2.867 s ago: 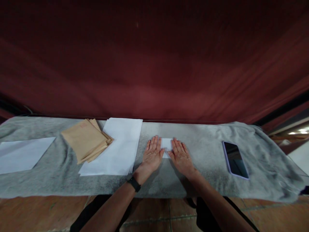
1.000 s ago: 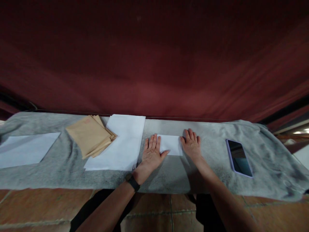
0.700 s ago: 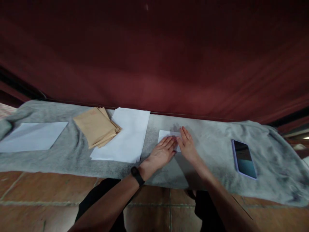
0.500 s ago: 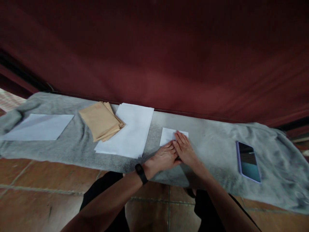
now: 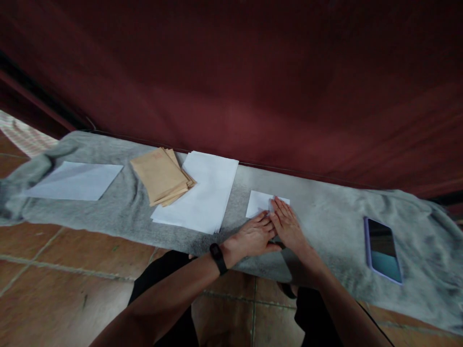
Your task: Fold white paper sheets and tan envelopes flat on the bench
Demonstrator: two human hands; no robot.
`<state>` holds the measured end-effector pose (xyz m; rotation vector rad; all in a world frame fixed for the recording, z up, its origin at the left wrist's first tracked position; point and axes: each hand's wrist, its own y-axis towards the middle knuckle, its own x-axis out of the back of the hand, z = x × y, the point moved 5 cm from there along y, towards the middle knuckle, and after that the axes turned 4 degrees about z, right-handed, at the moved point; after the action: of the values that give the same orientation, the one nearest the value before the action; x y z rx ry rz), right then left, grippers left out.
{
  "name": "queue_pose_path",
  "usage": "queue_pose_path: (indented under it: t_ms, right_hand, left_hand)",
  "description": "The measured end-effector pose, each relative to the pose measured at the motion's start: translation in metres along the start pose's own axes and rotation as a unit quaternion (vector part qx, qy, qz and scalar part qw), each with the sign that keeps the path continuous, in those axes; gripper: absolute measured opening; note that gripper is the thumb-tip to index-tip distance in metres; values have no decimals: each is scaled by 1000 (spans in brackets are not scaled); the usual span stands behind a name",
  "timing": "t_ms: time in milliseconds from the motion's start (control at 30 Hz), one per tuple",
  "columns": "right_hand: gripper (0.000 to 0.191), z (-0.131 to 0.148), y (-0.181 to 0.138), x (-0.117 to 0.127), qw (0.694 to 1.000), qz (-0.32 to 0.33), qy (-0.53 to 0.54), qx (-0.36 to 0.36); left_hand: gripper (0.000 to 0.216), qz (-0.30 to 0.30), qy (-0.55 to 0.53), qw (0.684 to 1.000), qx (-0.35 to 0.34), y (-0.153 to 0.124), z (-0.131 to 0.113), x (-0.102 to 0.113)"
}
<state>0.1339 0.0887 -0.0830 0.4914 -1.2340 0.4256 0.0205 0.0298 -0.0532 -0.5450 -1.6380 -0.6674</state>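
Observation:
A small folded sheet of white paper [image 5: 258, 201] lies on the grey cloth in front of me. My left hand [image 5: 257, 236] rests flat over its near edge, fingers stretched out and thumb pointing to the right. Beside it, fingertips nearly meeting, my right hand [image 5: 287, 224] lies flat on the right part of the paper with its fingers straight. Both palms face down, and neither hand grips anything. The hands hide the paper's lower and right portions.
A stack of white sheets [image 5: 206, 202] lies left of the hands, partly under several brown envelopes [image 5: 159, 176]. Farther left is another white sheet [image 5: 77, 180]. A phone in a purple case [image 5: 383, 250] lies at the right on the grey cloth [image 5: 333, 226]. A dark red surface [image 5: 231, 106] rises behind.
The whole view has shifted slightly, so everything sits a little farther right. Both hands stay flat on the folded paper, with the left thumb slightly more spread.

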Motion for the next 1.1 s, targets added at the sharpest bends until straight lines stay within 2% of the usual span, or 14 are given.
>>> queue_pose_path:
  t_ms: [467, 667, 833, 1100]
  right_hand:
    - [57, -21, -5, 4, 999, -12, -36, 5]
    - [60, -38, -8, 7, 999, -7, -45, -26]
    - [59, -56, -10, 10, 998, 16, -28, -45]
    - [50, -69, -11, 24, 998, 40, 36, -15]
  left_hand:
    - [57, 10, 11, 1000, -7, -2, -1, 7]
    - [51, 9, 12, 997, 78, -7, 28, 5]
    - [48, 36, 24, 991, 126, -10, 55, 10]
    - [41, 76, 33, 993, 90, -13, 57, 25]
